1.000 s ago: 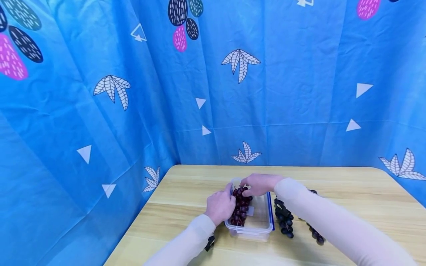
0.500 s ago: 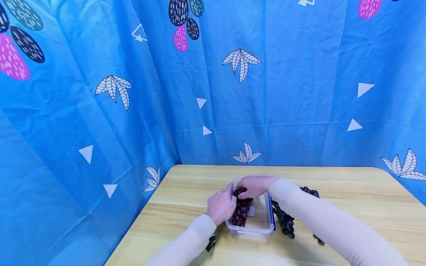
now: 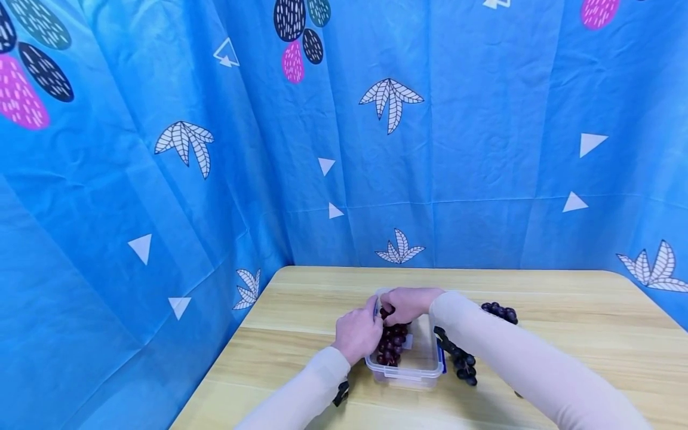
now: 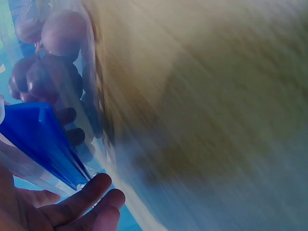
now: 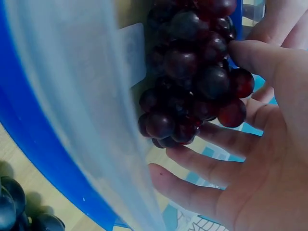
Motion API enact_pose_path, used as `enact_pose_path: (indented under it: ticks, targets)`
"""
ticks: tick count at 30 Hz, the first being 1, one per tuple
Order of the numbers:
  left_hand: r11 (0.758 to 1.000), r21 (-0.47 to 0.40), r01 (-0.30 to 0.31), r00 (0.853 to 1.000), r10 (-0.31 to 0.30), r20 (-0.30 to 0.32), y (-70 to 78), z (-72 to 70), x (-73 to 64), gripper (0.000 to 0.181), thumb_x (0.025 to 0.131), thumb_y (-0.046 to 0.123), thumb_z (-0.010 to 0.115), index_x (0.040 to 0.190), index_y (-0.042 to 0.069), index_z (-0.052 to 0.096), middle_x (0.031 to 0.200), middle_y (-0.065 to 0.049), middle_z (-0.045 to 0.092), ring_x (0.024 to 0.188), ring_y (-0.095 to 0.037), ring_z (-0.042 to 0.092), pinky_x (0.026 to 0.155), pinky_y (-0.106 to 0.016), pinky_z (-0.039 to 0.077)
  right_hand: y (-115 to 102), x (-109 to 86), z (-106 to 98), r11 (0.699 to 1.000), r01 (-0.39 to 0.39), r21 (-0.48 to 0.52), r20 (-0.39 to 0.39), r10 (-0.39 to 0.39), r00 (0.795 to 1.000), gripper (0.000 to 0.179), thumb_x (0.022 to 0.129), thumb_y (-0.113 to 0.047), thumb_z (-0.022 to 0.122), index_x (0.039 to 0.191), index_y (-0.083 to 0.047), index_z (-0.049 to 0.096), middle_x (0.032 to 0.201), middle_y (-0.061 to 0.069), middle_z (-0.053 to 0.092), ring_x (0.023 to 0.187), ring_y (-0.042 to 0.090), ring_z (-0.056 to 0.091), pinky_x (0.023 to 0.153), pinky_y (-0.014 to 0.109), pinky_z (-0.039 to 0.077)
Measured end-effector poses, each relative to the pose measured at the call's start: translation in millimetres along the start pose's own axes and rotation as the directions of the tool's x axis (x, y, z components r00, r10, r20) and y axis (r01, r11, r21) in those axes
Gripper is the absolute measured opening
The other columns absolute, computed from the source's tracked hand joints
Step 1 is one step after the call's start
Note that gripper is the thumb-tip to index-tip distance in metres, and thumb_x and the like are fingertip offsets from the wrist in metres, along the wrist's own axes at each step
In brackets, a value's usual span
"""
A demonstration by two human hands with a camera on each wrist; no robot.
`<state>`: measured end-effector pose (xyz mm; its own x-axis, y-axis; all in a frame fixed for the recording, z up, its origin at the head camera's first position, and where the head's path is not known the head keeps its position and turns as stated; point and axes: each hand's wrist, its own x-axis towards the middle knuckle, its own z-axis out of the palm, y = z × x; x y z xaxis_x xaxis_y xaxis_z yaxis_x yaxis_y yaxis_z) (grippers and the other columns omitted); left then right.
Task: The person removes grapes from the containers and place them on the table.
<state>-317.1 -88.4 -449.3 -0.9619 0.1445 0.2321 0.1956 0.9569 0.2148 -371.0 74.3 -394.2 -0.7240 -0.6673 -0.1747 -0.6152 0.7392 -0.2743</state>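
Observation:
A clear plastic container (image 3: 411, 375) with blue latches stands on the table. Inside, a bunch of dark red grapes (image 3: 391, 345) lies along its left side. My left hand (image 3: 357, 334) holds the container's left wall, with fingers (image 4: 98, 190) by a blue latch (image 4: 41, 139) in the left wrist view. Reaching in at the far end, my right hand (image 3: 408, 306) holds the bunch. The right wrist view shows its thumb (image 5: 255, 55) against the red grapes (image 5: 192, 82) and the other fingers curved round their end.
Right of the container lies a bunch of black grapes (image 3: 465, 368). Another dark bunch (image 3: 500, 312) sits farther back, partly behind the right sleeve (image 3: 516, 352). The wooden table (image 3: 301, 298) meets a blue patterned curtain (image 3: 484, 149) at the back and left.
My right hand has moved slightly left and lower, over the far end of the red grapes. The right forearm has shifted left, exposing more of the back bunch. The left hand stays in place.

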Motion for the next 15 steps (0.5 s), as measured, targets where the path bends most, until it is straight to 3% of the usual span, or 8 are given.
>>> enact_pose_path:
  ticks: [8, 11, 15]
  targets:
    - [1.000, -0.014, 0.010, 1.000, -0.010, 0.020, 0.5, -2.5, -0.6, 0.053, 0.101, 0.036, 0.046, 0.152, 0.019, 0.045, 0.076, -0.007, 0.067, 0.064, -0.021, 0.061, 0.051, -0.037, 0.045, 1.7, 1.8, 1.7, 0.999, -0.034, -0.024, 0.017, 0.034, 0.999, 0.015, 0.087, -0.022, 0.071, 0.083, -0.020, 0.057, 0.077, -0.008, 0.057, 0.070, 0.007, 0.053, 0.066, 0.026, 0.047]
    - [0.999, -0.031, 0.011, 1.000, -0.010, 0.022, 0.5, -3.1, -1.2, 0.053, 0.101, 0.035, 0.046, 0.152, 0.019, 0.045, 0.078, -0.008, 0.068, 0.065, -0.021, 0.061, 0.051, -0.038, 0.045, 2.0, 2.4, 3.2, 0.999, -0.047, 0.010, 0.012, 0.047, 0.999, 0.021, 0.083, -0.020, 0.076, 0.096, -0.017, 0.059, 0.089, -0.006, 0.062, 0.079, 0.008, 0.057, 0.075, 0.028, 0.052]
    - [0.999, -0.046, 0.010, 1.000, -0.009, 0.021, 0.1, -2.2, -1.7, 0.053, 0.100, 0.033, 0.047, 0.152, 0.019, 0.045, 0.078, -0.009, 0.068, 0.063, -0.021, 0.060, 0.049, -0.038, 0.044, 2.9, 2.2, 4.5, 0.996, -0.076, 0.046, 0.012, 0.076, 0.997, 0.052, 0.079, -0.021, 0.080, 0.125, -0.012, 0.057, 0.118, 0.001, 0.063, 0.100, 0.012, 0.059, 0.094, 0.036, 0.052]
